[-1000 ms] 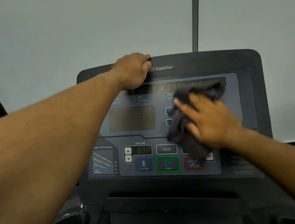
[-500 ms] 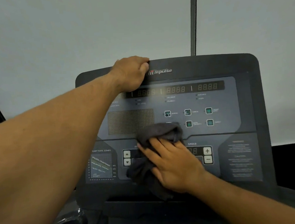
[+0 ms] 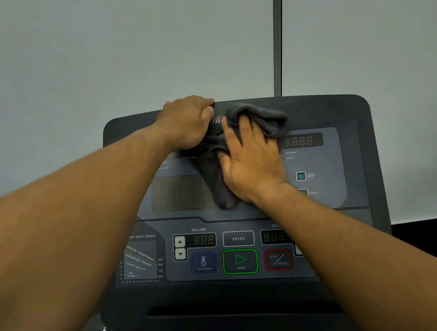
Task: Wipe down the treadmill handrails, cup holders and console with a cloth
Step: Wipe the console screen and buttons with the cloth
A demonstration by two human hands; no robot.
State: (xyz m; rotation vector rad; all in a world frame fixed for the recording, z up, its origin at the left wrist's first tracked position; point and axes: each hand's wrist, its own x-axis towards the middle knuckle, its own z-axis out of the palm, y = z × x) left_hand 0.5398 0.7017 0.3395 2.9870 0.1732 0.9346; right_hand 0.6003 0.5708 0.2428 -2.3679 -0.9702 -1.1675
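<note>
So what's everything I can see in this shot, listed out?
console: 1, dark grey, centre, in front of the wall
cloth: 1, dark grey, on the console's upper middle
START button: 1, green outline, middle of the bottom row
stop button: 1, red outline, right of START
blue button: 1, blue outline, left of START
ENTER button: 1, grey, above START
wall: 1, pale grey, background
vertical strip: 1, grey, on the wall above the console
left hand: 1, grips the console's top edge
right hand: 1, flat, presses the cloth on the console
</note>
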